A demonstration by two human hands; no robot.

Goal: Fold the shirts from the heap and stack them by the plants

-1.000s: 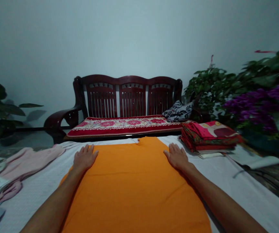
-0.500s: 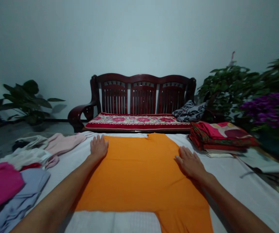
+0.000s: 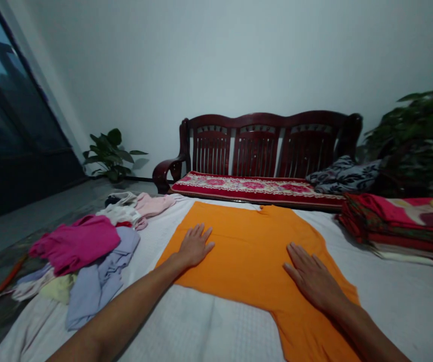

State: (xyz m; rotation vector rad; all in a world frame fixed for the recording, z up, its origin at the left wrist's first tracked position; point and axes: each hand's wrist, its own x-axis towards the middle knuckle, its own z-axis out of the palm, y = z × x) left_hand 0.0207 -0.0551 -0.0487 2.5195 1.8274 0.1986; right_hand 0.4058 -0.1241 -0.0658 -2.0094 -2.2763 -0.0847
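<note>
An orange garment [image 3: 250,249] lies spread flat on a white sheet [image 3: 201,327]. My left hand [image 3: 194,245] rests palm down on its left part, fingers stretched out. My right hand [image 3: 312,276] lies flat on its right part, fingers apart as well. Neither hand holds anything. A narrow strip of the orange cloth runs toward me under my right forearm.
A heap of clothes sits at the left: magenta [image 3: 75,244], lilac [image 3: 99,276], pale pink [image 3: 152,203]. Folded red fabrics [image 3: 393,221] are stacked at the right. Behind stands a dark wooden bench [image 3: 261,151] with a red cushion, plants at both sides, a dark window at far left.
Both hands have slid back toward me along the orange garment, staying flat. My view has swung left, so the clothes heap and the window now show.
</note>
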